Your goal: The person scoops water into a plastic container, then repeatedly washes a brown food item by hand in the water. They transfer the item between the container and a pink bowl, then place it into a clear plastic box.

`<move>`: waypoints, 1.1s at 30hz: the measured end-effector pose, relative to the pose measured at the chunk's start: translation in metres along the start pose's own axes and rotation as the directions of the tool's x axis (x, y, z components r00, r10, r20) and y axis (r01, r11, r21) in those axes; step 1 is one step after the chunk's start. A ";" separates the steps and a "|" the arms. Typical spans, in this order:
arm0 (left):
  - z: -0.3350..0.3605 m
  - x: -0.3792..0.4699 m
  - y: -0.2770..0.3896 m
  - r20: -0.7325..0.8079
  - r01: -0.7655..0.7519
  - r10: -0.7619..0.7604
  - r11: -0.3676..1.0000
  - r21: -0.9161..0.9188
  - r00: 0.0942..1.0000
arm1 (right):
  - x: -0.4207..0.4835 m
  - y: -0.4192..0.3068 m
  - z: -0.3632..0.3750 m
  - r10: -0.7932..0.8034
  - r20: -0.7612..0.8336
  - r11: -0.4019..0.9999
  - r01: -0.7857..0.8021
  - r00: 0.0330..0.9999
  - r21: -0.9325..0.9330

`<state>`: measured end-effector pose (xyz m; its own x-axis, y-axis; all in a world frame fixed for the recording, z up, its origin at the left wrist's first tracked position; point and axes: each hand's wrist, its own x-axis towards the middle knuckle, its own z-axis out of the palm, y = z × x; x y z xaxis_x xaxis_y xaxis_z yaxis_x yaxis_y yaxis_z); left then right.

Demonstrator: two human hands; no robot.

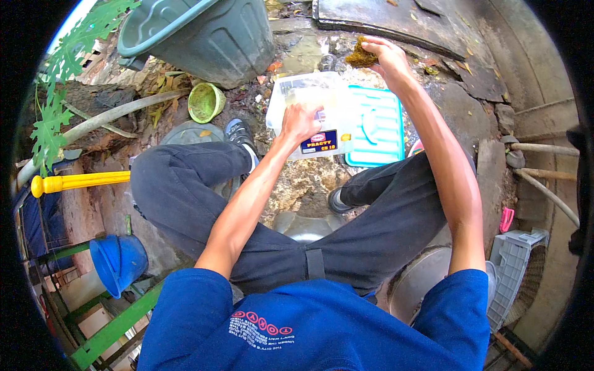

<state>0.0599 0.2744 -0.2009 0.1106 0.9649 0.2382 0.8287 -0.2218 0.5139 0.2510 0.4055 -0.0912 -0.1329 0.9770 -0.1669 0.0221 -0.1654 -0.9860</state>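
Note:
In my right hand [387, 58] is a brown, fibrous scrubbing pad [361, 54], held up above the ground beyond the containers. My left hand [300, 123] rests on the rim or side of a clear plastic box [306, 88], which bears a dark printed label and is tipped on the wet, rocky ground between my feet. Whether the left fingers grip the box wall cannot be told. A light blue ribbed plastic lid [383, 127] lies just to the right of the box.
A large grey-green bin [218, 41] stands at the upper left, with a small green basket [206, 103] below it. A blue bucket [121, 262] and a yellow pole [88, 182] are at the left. A grey crate [513, 278] and a round metal pan [417, 283] lie at the lower right.

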 end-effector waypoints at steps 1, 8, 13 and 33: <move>0.000 0.002 -0.002 -0.015 -0.003 0.003 1.000 -0.007 1.000 | 0.000 0.000 -0.001 0.006 -0.017 1.000 -0.006 1.000 -0.012; -0.004 0.011 -0.009 0.039 0.113 -0.114 0.993 0.025 0.993 | -0.005 -0.001 -0.005 0.032 0.085 0.995 -0.039 0.996 0.088; -0.017 0.020 -0.016 0.028 0.204 -0.205 0.978 0.034 0.978 | -0.002 -0.001 -0.003 0.005 0.070 0.996 -0.011 0.998 0.086; -0.032 0.022 -0.030 -0.237 0.352 -0.370 0.929 -0.115 0.898 | 0.023 0.012 -0.016 0.052 0.065 0.955 -0.069 0.997 0.289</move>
<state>0.0200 0.2977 -0.1848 -0.3374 0.9155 0.2190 0.7457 0.1179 0.6558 0.2636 0.4282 -0.1065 -0.1956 0.9562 -0.2177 -0.2561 -0.2640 -0.9299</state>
